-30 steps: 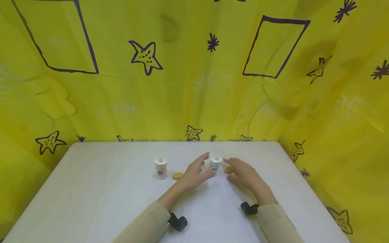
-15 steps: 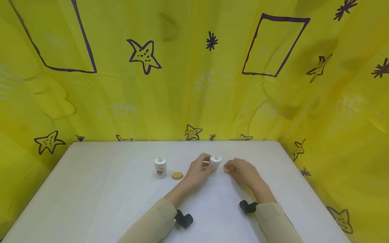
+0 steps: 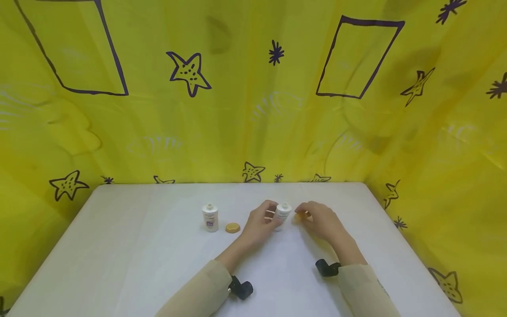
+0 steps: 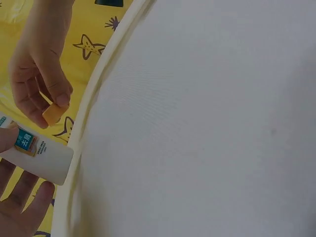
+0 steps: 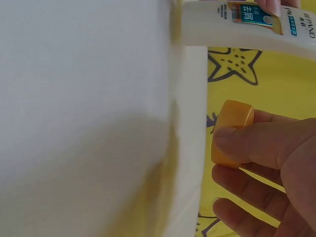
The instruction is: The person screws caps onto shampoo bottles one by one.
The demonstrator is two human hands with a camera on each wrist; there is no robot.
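My left hand grips a white bottle with a teal and gold label; its narrow neck is bare on top. In the left wrist view the bottle lies between the thumb and the fingers. Just to the right, my right hand pinches an orange-gold cap between thumb and fingers. A short gap separates the cap from the bottle. Both are close over the white table.
A second white bottle, also with a bare neck, stands upright left of my left hand. Another gold cap lies on the table between them. A yellow curtain with drawn stars hangs behind the table's far edge.
My left hand has closed round the white bottle, which was standing between the hands. My right fingers have closed on the gold cap and raised it slightly.
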